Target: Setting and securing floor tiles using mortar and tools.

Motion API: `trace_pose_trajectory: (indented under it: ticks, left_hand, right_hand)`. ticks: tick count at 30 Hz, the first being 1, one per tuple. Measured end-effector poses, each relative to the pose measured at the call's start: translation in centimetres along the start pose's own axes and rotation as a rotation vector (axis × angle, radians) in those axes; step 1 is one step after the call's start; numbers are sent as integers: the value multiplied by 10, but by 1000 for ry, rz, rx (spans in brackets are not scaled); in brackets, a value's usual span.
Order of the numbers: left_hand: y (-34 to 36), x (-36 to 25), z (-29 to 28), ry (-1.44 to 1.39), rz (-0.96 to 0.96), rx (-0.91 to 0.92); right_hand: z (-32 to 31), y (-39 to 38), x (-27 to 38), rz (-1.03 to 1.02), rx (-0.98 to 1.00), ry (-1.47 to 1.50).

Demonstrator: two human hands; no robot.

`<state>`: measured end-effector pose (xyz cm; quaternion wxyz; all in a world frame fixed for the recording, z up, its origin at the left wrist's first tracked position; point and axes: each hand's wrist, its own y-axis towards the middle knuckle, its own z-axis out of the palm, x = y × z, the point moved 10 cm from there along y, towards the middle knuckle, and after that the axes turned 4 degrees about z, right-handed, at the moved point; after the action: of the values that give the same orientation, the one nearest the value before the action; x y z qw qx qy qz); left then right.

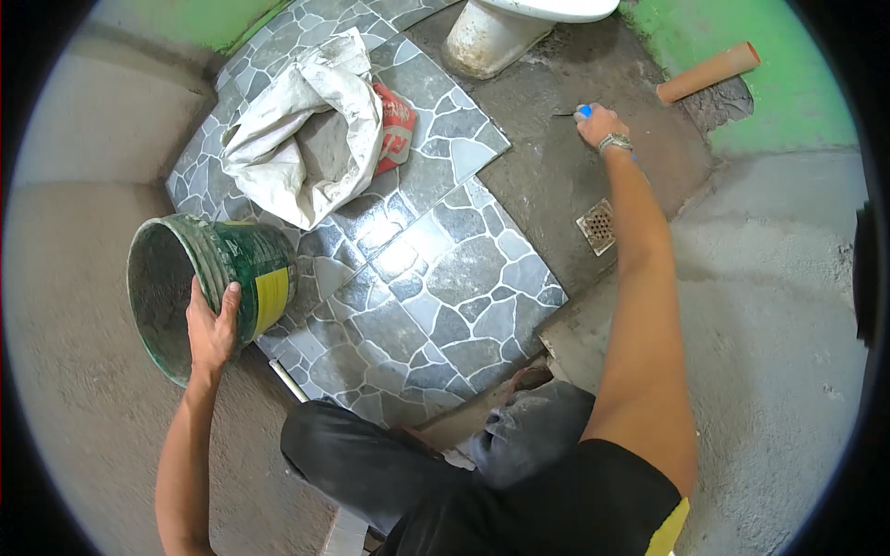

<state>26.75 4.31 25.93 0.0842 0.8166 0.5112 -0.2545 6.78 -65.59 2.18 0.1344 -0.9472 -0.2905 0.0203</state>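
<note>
My left hand (213, 326) grips the rim of a green bucket (248, 264) with a yellow label. The bucket is tilted, its mouth facing left, and its inside is coated with grey residue. Far to the right, my right hand (601, 127) is closed on a blue-handled tool (585, 111). A thin dark end of it sticks out to the left, low over the bare cement floor (547, 176); my fingers hide the rest. A square floor drain (596, 227) lies nearer to me, beside my right forearm.
An open white sack (348, 111) of grey powder stands on stone-patterned floor tiles (464, 259). The tiles end in a stepped edge against the cement. A white toilet (491, 42) stands at the back, and an orange pipe (709, 72) leans by the green wall (788, 111).
</note>
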Motion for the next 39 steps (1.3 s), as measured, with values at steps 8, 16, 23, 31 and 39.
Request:
trace_pose_trajectory:
  ticks: [8,16,23,31,39]
  left_hand:
    - [0,2,3,-29,5,-12]
    - [-1,9,2,-13,-35,-1]
    - [-1,3,2,-43,2,-2]
    - [-1,6,5,-110,-8,-9]
    - [0,7,2,-2,-31,1]
  right_hand:
    - [-6,17,-21,93,7,31]
    - [-5,5,-55,-89,63,152]
    - [37,-35,-31,-295,177,245]
    - [24,-13,-57,-13,27,104]
    - [0,23,-47,108,-93,106]
